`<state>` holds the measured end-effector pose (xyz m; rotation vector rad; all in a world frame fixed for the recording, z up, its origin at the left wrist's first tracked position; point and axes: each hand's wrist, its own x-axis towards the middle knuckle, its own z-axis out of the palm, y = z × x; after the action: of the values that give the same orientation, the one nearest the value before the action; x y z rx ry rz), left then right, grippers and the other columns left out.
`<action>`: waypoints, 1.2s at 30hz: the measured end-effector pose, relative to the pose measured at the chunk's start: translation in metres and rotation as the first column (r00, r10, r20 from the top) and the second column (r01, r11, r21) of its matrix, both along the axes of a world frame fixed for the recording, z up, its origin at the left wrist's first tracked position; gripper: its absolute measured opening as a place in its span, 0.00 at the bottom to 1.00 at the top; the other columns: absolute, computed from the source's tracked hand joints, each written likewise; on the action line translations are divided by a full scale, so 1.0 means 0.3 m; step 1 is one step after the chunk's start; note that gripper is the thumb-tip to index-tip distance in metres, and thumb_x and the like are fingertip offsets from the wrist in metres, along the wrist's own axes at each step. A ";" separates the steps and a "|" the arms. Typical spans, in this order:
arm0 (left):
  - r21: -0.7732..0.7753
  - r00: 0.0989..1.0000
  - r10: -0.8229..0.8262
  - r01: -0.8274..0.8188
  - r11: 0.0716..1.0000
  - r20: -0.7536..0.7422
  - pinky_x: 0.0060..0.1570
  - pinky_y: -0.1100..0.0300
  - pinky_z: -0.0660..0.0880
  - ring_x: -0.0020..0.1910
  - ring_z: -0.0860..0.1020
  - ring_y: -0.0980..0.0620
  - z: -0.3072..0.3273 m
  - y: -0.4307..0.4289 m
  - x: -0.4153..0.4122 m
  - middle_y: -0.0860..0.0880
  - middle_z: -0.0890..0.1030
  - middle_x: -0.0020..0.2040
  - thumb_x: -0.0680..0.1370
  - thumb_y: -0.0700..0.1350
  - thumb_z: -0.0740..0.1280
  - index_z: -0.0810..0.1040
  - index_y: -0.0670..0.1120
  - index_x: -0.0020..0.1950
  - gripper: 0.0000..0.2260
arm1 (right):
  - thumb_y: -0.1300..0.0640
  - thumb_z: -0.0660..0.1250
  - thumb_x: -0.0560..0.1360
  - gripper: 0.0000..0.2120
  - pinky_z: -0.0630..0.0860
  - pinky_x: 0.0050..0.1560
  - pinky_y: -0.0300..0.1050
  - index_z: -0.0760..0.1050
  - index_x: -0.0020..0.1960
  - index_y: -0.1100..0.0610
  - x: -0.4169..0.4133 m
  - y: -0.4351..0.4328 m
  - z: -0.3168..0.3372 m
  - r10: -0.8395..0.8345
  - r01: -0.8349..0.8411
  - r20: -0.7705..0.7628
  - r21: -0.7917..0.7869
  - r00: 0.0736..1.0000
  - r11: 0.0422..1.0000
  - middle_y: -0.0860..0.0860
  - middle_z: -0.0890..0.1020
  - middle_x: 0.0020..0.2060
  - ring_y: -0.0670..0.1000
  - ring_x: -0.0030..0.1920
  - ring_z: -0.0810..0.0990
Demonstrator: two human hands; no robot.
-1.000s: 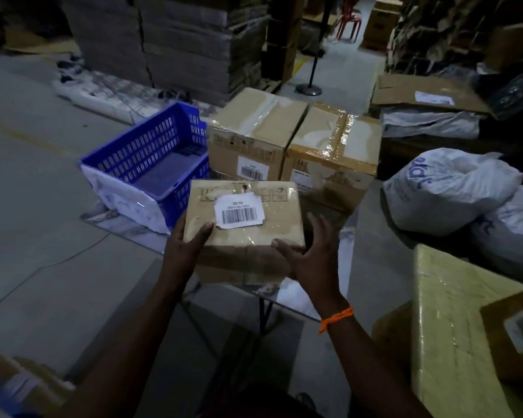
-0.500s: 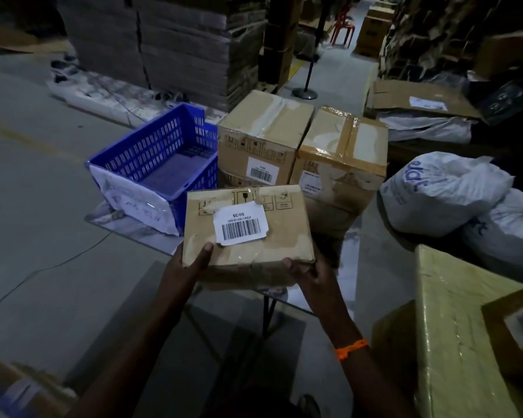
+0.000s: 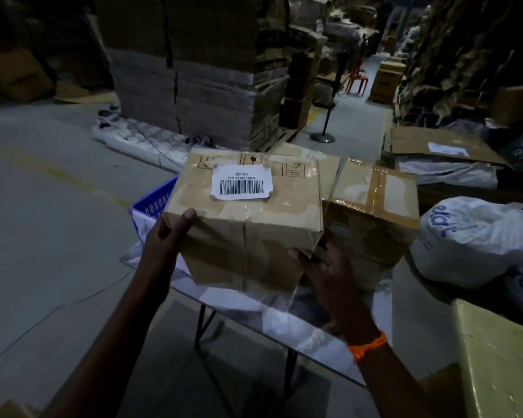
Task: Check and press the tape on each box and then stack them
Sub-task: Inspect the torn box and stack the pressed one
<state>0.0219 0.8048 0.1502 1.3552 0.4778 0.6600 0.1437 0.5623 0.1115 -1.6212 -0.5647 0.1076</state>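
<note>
The left hand [image 3: 166,241] has its thumb [image 3: 189,215] flat on top of the box [image 3: 248,233], at the near left corner. Its other fingers are hidden behind the box. The right hand [image 3: 325,268] presses its thumb low on the front of the box, and its fingers curl round the right bottom corner. Both hands grip the box and hold it above the middle of the table [image 3: 287,325], tipped a little. A white label [image 3: 241,184] with a barcode is on top, under shiny tape. A second box [image 3: 375,203] stands just beside it, by the table's right edge. A blue basket [image 3: 154,201] peeks out at the left edge.
</note>
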 end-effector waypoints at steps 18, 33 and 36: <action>0.015 0.960 0.280 -0.280 0.960 0.031 0.47 0.53 0.72 0.48 0.79 0.48 0.319 0.636 0.489 0.48 0.81 0.51 0.77 0.59 0.68 0.79 0.50 0.64 0.19 | 0.42 0.75 0.70 0.20 0.83 0.52 0.42 0.75 0.58 0.25 0.431 0.675 0.228 0.063 -0.111 0.214 0.219 0.975 0.969 0.56 0.74 0.62 0.42 0.60 0.80; 0.015 0.998 0.016 -0.015 1.000 -0.056 0.38 0.56 0.72 0.45 0.76 0.46 0.130 1.104 1.016 0.46 0.77 0.44 0.76 0.54 0.71 0.75 0.50 0.56 0.14 | 0.41 0.79 0.69 0.33 0.79 0.64 0.50 0.75 0.70 0.52 0.864 1.123 0.050 -0.222 0.222 0.051 0.002 0.974 0.975 0.52 0.75 0.61 0.49 0.61 0.81; -0.018 0.983 -0.158 0.157 0.987 -0.095 0.37 0.58 0.75 0.45 0.79 0.50 0.018 1.137 1.138 0.47 0.80 0.51 0.78 0.49 0.70 0.73 0.50 0.63 0.14 | 0.40 0.77 0.66 0.38 0.79 0.65 0.56 0.72 0.72 0.48 0.944 1.147 -0.004 -0.395 0.393 0.014 -0.125 0.919 0.911 0.50 0.78 0.63 0.50 0.63 0.80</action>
<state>0.3634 1.1459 0.1556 1.4032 0.4447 0.4632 0.4270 0.9065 0.1103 -1.8261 -0.2140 -0.1509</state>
